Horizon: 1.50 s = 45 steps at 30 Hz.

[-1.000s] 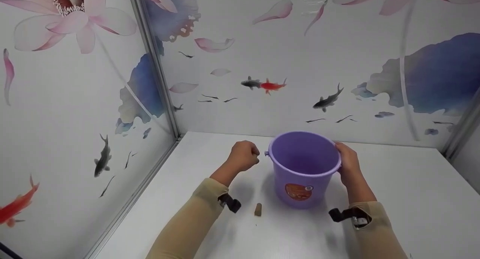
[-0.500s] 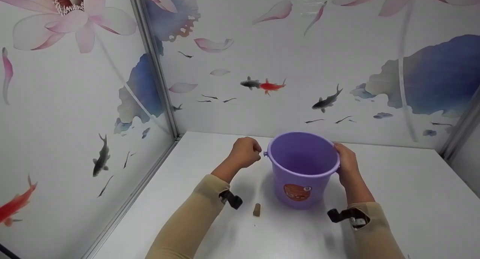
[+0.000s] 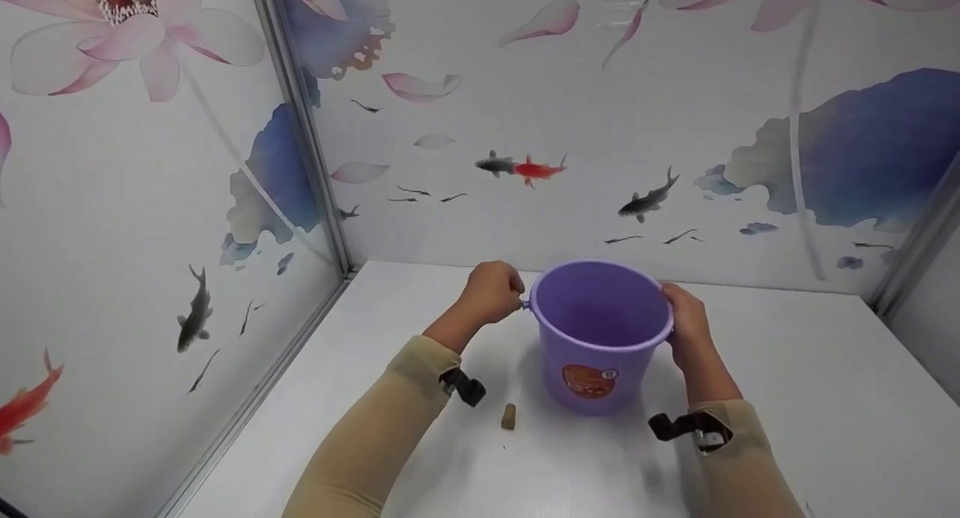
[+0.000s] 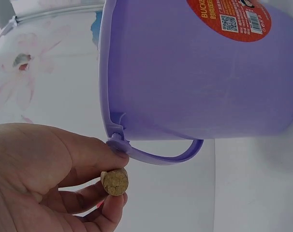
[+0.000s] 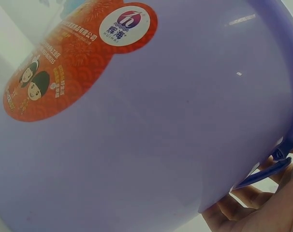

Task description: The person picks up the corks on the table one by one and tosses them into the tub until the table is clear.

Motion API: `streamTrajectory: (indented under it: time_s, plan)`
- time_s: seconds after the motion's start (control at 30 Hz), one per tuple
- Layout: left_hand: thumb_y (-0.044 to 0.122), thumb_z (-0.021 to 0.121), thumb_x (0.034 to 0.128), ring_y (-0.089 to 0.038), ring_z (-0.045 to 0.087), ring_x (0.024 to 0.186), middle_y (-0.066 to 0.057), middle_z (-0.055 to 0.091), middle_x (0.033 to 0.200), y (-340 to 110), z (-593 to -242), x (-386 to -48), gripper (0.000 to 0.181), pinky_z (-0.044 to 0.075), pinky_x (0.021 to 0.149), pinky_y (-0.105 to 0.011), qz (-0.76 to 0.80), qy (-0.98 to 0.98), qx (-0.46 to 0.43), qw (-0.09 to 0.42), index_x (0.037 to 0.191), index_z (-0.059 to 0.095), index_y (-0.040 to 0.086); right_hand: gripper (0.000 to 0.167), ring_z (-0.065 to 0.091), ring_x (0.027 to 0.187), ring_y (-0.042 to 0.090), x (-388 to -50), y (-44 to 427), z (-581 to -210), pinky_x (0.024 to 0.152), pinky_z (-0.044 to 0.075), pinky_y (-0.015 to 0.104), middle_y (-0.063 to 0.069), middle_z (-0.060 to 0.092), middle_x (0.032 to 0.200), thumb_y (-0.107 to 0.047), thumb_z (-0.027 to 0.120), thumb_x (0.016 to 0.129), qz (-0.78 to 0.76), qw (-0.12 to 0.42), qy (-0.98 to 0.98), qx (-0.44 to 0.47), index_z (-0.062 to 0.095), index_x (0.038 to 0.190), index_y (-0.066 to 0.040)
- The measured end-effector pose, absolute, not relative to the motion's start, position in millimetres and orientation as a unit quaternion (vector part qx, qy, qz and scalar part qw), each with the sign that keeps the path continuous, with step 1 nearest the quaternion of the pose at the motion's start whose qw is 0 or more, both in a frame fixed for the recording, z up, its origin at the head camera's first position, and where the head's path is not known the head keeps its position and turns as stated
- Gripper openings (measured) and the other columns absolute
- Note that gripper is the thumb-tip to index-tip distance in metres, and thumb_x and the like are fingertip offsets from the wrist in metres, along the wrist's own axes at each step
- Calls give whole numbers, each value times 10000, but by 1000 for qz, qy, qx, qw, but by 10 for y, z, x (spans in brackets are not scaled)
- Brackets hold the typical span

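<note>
A purple bucket (image 3: 592, 368) with a red-orange label stands upright on the white table. At its left side, my left hand (image 3: 491, 291) pinches a cork (image 4: 115, 182) between thumb and fingers. The left thumb touches the end of the bucket's purple handle (image 4: 161, 158), by its hinge under the rim. My right hand (image 3: 688, 319) holds the bucket's right side at the rim. In the right wrist view its fingers (image 5: 248, 195) lie against the outer wall around the handle's other end; the thumb is hidden. A second cork (image 3: 508, 417) stands on the table in front of the bucket.
The white table (image 3: 795, 398) is bounded by a back wall (image 3: 420, 225) and a left wall (image 3: 127, 278), both printed with flowers and fish. A metal corner post (image 3: 304, 127) joins them. A tiny dark speck lies near the loose cork.
My left hand has moved slightly up and to the right, closing the gap to the handle end on the bucket. The right hand keeps its hold. The view has shifted a little.
</note>
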<state>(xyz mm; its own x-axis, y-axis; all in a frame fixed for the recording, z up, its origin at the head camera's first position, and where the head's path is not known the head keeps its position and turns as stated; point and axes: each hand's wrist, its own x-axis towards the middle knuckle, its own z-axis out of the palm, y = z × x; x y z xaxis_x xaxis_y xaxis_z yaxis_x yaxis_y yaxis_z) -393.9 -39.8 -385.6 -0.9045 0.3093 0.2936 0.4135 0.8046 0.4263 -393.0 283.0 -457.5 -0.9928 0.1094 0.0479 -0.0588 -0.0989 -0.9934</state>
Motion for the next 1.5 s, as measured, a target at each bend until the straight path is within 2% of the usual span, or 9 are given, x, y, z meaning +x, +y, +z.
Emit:
streamTrajectory:
  time_s: [0.2,0.37,0.43,0.6,0.87,1.0,1.07,1.23,1.5]
  plan:
    - [-4,706,907,-171,633,825,-71,798,940,-323,-3788,-3953,155,585,783,-352,-237,-951,-176,96,984,838,22,342,647,949,95,-3964,2851,-4578,840,559,300,-137,715,943,-233,403,1131,744,57,-666,-23,736,1162,-158]
    - [-51,670,875,-131,464,719,7,614,720,-316,-3757,-3952,154,413,658,-288,-224,-953,-179,95,798,762,45,357,653,974,76,-3966,2865,-4589,865,564,292,-155,710,969,-249,392,1139,741,47,-669,-27,727,1221,-157]
    - [-60,666,869,-128,458,726,6,637,724,-320,-3733,-3940,161,435,678,-293,-222,-953,-179,99,803,770,45,359,656,958,71,-3966,2861,-4589,849,567,284,-155,705,965,-257,389,1137,738,48,-673,-28,723,1223,-155]
    - [-18,706,892,-150,612,872,-64,808,989,-321,-3675,-3913,178,590,875,-378,-219,-956,-166,103,1001,836,35,383,657,975,83,-3957,2841,-4588,856,569,295,-150,706,988,-263,385,1134,727,51,-684,-25,696,1289,-101]
    - [8,713,888,-227,709,983,-63,816,1005,-279,-3623,-3946,176,601,914,-406,-213,-957,-168,106,1004,842,41,424,657,1019,87,-3951,2818,-4605,900,564,300,-151,716,1024,-263,390,1138,729,57,-681,-22,649,1382,-32]
    - [-4,696,873,-164,608,813,-6,746,824,-257,-3594,-3948,139,556,778,-327,-209,-956,-177,108,899,823,47,426,663,1005,87,-3960,2806,-4612,886,567,298,-147,720,1018,-240,386,1139,733,54,-677,-24,637,1397,-12]
    - [-13,684,870,-148,523,766,-8,715,785,-243,-3576,-3946,139,500,726,-309,-207,-956,-177,107,865,806,53,412,666,1000,89,-3958,2807,-4613,883,569,299,-146,725,1012,-237,390,1140,733,54,-678,-22,664,1365,-28]
    - [-3,685,859,-117,524,766,-18,786,885,-174,-3503,-3920,166,470,712,-273,-207,-955,-180,113,906,829,66,387,661,996,94,-3938,2829,-4610,871,569,302,-146,725,1000,-243,392,1139,732,51,-679,-24,703,1296,-76]
    - [-12,670,859,-98,398,683,95,546,654,-28,-3377,-3885,191,366,645,-252,-236,-947,-188,106,769,779,116,346,655,828,65,-3948,2838,-4584,728,559,254,-143,709,881,-236,424,1119,736,55,-673,-32,768,1106,-197]
